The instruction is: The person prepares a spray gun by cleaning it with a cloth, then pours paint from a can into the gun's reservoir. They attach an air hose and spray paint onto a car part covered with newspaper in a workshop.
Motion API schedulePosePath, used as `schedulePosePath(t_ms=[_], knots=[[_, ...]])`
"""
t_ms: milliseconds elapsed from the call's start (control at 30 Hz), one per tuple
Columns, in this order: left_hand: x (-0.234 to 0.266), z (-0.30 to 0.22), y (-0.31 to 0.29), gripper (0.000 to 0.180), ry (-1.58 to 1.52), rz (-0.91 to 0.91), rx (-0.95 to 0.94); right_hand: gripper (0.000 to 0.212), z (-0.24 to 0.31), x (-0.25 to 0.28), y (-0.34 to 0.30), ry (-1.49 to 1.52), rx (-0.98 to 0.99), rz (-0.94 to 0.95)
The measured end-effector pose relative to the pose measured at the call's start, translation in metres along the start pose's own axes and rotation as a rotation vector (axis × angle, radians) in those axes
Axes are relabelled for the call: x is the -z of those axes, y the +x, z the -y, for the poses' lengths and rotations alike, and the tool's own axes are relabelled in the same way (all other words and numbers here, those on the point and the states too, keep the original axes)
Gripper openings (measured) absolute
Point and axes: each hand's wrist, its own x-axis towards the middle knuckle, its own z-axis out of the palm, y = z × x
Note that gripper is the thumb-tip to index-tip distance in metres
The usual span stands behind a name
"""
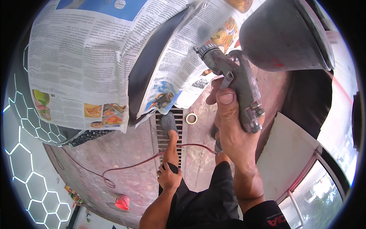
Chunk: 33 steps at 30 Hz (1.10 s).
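Note:
My right hand (232,129) is closed around the grip of a worn grey spray gun (232,76), held up close to the camera. Its nozzle points up-left at sheets of newspaper (80,57) taped over a dark car body. A bare dark strip of panel (148,68) shows between the sheets. The gun's round metal cup (282,34) fills the upper right. My left hand (169,177) hangs low with curled fingers, resting on my knee at the hem of my black shorts. It holds nothing.
My grey shoe (167,123) stands on a slotted floor drain (162,139). A roll of tape (191,118) lies beside it. A red hose (129,166) snakes over the stained concrete floor, near a red object (122,201). A white board (289,152) and windows (324,187) stand at right.

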Motion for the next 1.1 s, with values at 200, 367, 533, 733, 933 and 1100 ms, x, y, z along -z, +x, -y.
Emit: schedulePosePath(t_ms=[200, 367, 533, 733, 933, 1100], knots=[[0.003, -0.008, -0.006, 0.078, -0.008, 0.049, 0.04, 0.04, -0.065, 0.054, -0.021, -0.072, -0.022, -0.44], [-0.006, -0.013, -0.01, 0.075, 0.06, 0.002, -0.003, 0.062, -0.179, 0.186, -0.009, -0.172, -0.184, -0.864], [-0.011, -0.031, -0.016, 0.075, 0.149, 0.0, -0.012, 0.062, -0.302, 0.334, -0.007, -0.264, -0.236, -1.125], [-0.014, -0.062, -0.028, 0.075, 0.232, -0.021, -0.001, 0.05, -0.344, 0.423, -0.011, -0.013, -0.222, -1.185], [-0.034, -0.075, -0.032, 0.073, 0.328, -0.063, -0.01, 0.048, -0.342, 0.455, 0.001, 0.116, -0.262, -1.215], [-0.044, -0.085, -0.035, 0.074, 0.358, -0.075, -0.015, 0.05, -0.334, 0.472, 0.004, 0.099, -0.277, -1.224]])
